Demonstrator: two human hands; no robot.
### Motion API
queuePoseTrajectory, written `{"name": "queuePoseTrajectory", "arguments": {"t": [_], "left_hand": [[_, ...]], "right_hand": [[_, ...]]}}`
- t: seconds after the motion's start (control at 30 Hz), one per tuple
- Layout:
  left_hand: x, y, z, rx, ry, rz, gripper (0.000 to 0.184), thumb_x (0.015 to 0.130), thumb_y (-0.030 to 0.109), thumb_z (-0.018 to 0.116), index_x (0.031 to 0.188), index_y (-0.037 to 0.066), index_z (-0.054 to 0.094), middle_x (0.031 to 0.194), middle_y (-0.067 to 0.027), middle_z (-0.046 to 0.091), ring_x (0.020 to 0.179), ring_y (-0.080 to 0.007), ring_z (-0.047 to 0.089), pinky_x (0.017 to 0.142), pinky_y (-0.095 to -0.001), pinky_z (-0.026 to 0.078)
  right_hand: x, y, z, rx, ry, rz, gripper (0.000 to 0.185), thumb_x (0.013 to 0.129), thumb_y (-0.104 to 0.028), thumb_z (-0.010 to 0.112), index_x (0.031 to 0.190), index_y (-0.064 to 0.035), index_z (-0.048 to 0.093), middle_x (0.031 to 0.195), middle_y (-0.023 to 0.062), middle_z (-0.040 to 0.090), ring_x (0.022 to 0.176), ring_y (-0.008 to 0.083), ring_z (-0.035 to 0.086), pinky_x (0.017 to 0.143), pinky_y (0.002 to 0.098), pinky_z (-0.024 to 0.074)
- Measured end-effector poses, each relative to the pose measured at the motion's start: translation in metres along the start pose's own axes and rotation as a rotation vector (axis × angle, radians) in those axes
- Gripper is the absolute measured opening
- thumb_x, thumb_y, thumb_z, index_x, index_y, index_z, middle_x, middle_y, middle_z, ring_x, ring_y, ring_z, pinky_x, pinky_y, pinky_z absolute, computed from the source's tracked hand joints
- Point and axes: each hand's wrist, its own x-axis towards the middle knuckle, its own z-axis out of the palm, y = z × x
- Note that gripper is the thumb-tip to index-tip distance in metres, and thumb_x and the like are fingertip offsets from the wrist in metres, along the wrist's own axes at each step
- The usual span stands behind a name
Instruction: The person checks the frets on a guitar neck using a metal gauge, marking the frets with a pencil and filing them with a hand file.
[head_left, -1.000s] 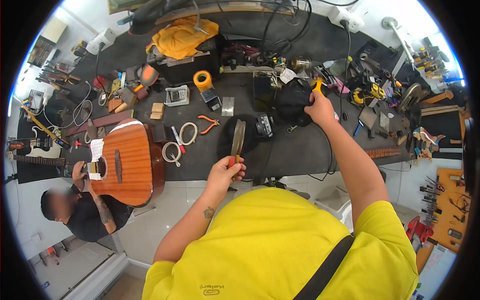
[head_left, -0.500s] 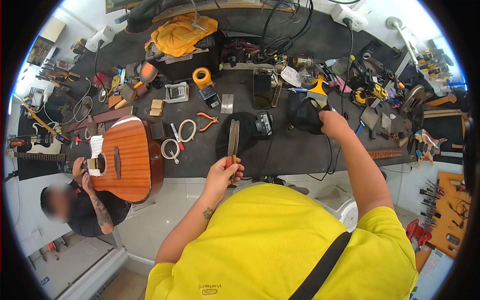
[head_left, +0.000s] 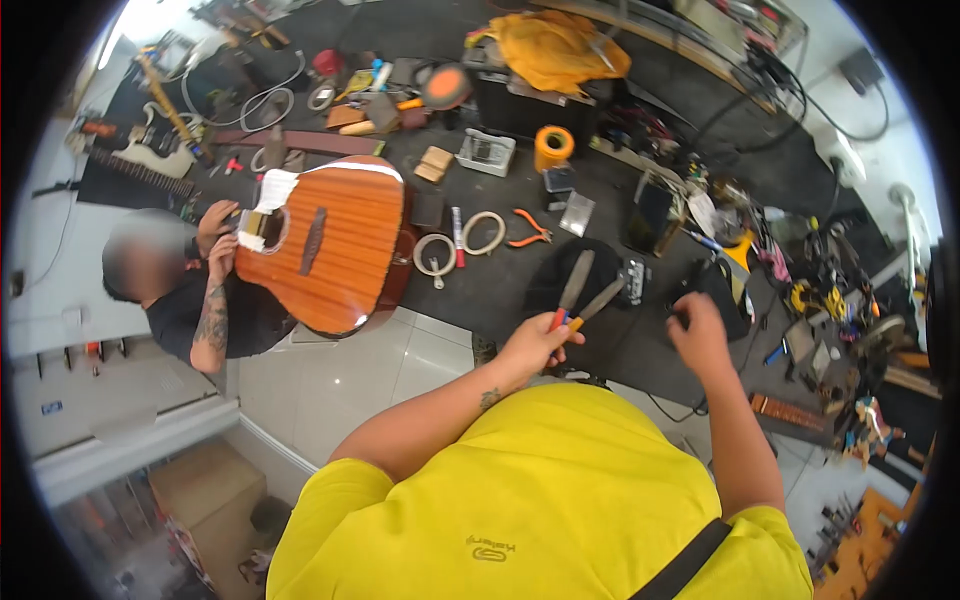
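Head view: my left grip clamped round two flat grey metal tools with red-blue and orange handles, blades out ahead of it above the dark desk. Picking up looks done; no use on anything shows. Long axes fan in a V, tips away from the grip, one leaning farther right. Right grip blurred beside a black fabric bag; cannot tell if closed.

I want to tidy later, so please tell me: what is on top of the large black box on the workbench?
Mostly a crumpled orange cloth. It hides much of the box's top, so anything under the cloth cannot be seen.
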Motion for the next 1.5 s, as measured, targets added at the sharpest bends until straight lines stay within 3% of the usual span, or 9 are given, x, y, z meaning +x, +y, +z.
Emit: {"name": "queuePoseTrajectory", "arguments": {"t": [0.13,0.2,0.27,0.47,0.63,0.83,1.17,1.37,1.5], "left_hand": [[0.0,0.006,-0.007,-0.032,-0.067,0.073,0.028,0.118,0.021,0.054,0.134,0.004,0.069,0.12,-0.0047,0.079,0.08,-0.009,0.061,0.072,-0.0263,0.052],[0.002,0.002,-0.015,-0.047,-0.125,0.082,0.026,0.118,0.019,0.055,0.133,0.004,0.07,0.119,-0.0042,0.078,0.082,-0.0092,0.062,0.072,-0.0267,0.053],[0.001,-0.005,-0.026,-0.036,-0.18,0.096,0.023,0.116,0.018,0.058,0.129,0.004,0.071,0.112,-0.0029,0.077,0.082,-0.0099,0.065,0.072,-0.0271,0.055],[-0.017,-0.002,-0.073,0.016,-0.177,0.094,0.022,0.115,0.022,0.061,0.124,0.003,0.07,0.107,-0.0044,0.076,0.085,-0.0129,0.069,0.073,-0.0299,0.059],[-0.021,-0.003,-0.11,0.45,-0.176,0.177,0.034,0.108,0.03,0.069,0.123,-0.001,0.07,0.105,-0.011,0.077,0.09,-0.0221,0.075,0.082,-0.0381,0.062],[-0.016,-0.017,-0.159,0.743,-0.161,0.196,0.049,0.102,0.036,0.074,0.131,-0.003,0.075,0.124,-0.0239,0.079,0.116,-0.0363,0.076,0.101,-0.044,0.058],[-0.002,-0.037,-0.194,0.837,-0.275,0.091,0.043,0.1,0.035,0.075,0.124,-0.001,0.078,0.121,-0.0227,0.08,0.115,-0.0363,0.076,0.1,-0.0439,0.058],[-0.044,0.045,-0.198,0.454,-0.17,0.126,0.038,0.105,0.027,0.072,0.13,-0.001,0.072,0.098,-0.008,0.075,0.088,-0.0154,0.07,0.081,-0.0339,0.056],[-0.075,0.097,-0.223,0.454,0.037,0.319,0.035,0.107,0.026,0.071,0.132,0.001,0.072,0.11,-0.01,0.079,0.103,-0.0194,0.074,0.093,-0.0355,0.058]], "right_hand": [[0.005,-0.041,0.073,0.729,-0.644,0.297,0.04,0.105,-0.032,0.078,0.132,-0.0029,0.071,0.114,0.0077,0.077,0.101,0.0207,0.074,0.09,0.0384,0.0595],[0.002,-0.081,0.097,1.079,-0.687,0.527,0.058,0.112,-0.048,0.066,0.152,-0.0067,0.06,0.128,0.0093,0.073,0.111,0.0226,0.072,0.097,0.0411,0.0587],[0.011,-0.137,0.098,1.328,-0.69,0.6,0.052,0.115,-0.042,0.062,0.151,-0.0052,0.062,0.121,0.009,0.074,0.101,0.021,0.072,0.09,0.0382,0.0595],[0.038,-0.152,0.16,1.222,-0.799,0.525,0.045,0.119,-0.034,0.055,0.142,0.0018,0.068,0.109,0.0104,0.074,0.081,0.0221,0.07,0.073,0.0368,0.0572],[0.049,-0.181,0.176,1.232,-0.726,0.539,0.04,0.12,-0.031,0.052,0.128,0.0035,0.069,0.113,0.015,0.074,0.105,0.0257,0.074,0.088,0.0409,0.061],[0.063,-0.171,0.191,1.11,-0.675,0.677,0.039,0.119,-0.034,0.055,0.126,0.0018,0.069,0.111,0.0171,0.077,0.102,0.031,0.078,0.091,0.0455,0.0643],[0.039,-0.124,0.222,0.95,-0.58,0.894,0.038,0.119,-0.032,0.055,0.117,0.004,0.068,0.105,0.0206,0.079,0.097,0.0352,0.08,0.09,0.0521,0.0656],[0.04,-0.122,0.237,0.859,-0.557,0.787,0.038,0.118,-0.031,0.058,0.113,0.0056,0.068,0.102,0.0213,0.079,0.09,0.0343,0.081,0.078,0.0498,0.0675],[0.045,-0.115,0.248,0.833,-0.576,0.695,0.037,0.117,-0.029,0.059,0.11,0.0064,0.066,0.096,0.0225,0.078,0.081,0.036,0.08,0.07,0.0505,0.0669]]}}
